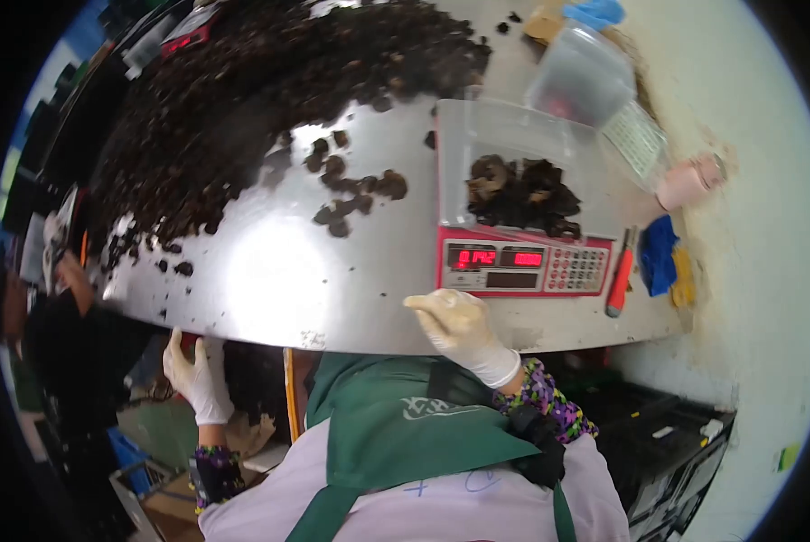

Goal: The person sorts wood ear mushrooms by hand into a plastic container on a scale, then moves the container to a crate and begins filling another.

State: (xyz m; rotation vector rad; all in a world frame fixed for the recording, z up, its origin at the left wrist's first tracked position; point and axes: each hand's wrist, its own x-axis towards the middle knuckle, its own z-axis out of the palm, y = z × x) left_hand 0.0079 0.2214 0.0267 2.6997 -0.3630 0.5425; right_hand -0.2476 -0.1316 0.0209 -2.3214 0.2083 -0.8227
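Note:
My left hand (197,372), in a white glove, is just past the front edge of the metal table (378,316), its thumb and fingers apart with nothing between them. My right hand (454,327), gloved too, is over the front edge left of the scale's lower corner, fingers pressed together; whatever they might hold is hidden. A red scale (524,264) shows 0.142 or similar in red digits. On it sits a clear plastic tub (459,163) with dark mushroom-like pieces (522,194). Left of the tub lies a small scatter of brown pieces (360,190).
A large dark heap (206,117) covers the back left. A red-handled tool (619,285), blue cloth (660,257), pink bottle (689,183) and empty clear tub (585,77) stand right. Another person's arm (75,282) shows at far left; a second red scale is behind.

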